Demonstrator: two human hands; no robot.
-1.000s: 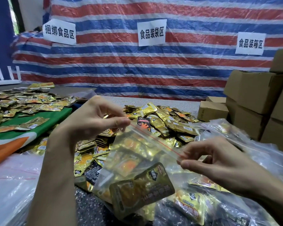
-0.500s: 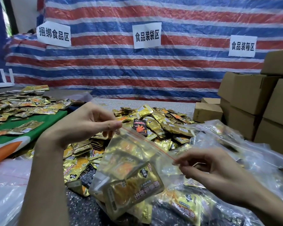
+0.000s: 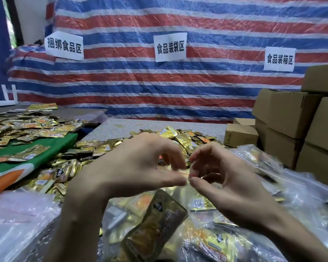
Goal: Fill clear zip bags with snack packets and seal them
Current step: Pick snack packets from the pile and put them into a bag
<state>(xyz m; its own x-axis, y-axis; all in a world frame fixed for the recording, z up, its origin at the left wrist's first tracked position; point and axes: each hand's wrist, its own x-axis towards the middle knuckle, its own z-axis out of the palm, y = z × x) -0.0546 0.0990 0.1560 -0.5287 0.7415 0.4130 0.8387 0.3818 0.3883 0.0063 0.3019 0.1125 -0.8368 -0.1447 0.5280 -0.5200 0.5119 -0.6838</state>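
Observation:
A clear zip bag (image 3: 140,220) holding several gold snack packets hangs in front of me. My left hand (image 3: 134,169) and my right hand (image 3: 223,184) both pinch its red-lined zip edge at the top middle, thumbs and fingertips almost touching each other. One dark gold packet (image 3: 155,225) shows through the bag's front. Behind my hands lies a heap of loose gold snack packets (image 3: 180,137) on the table.
Filled clear bags (image 3: 273,186) pile up at the right. Empty clear bags (image 3: 13,224) lie at the lower left. More packets (image 3: 25,127) cover a green cloth at the left. Cardboard boxes (image 3: 292,118) stack at the right, before a striped tarp wall.
My hands were apart at the two ends of the bag's zip edge; now they have come together at its middle. The view has also tilted up a little.

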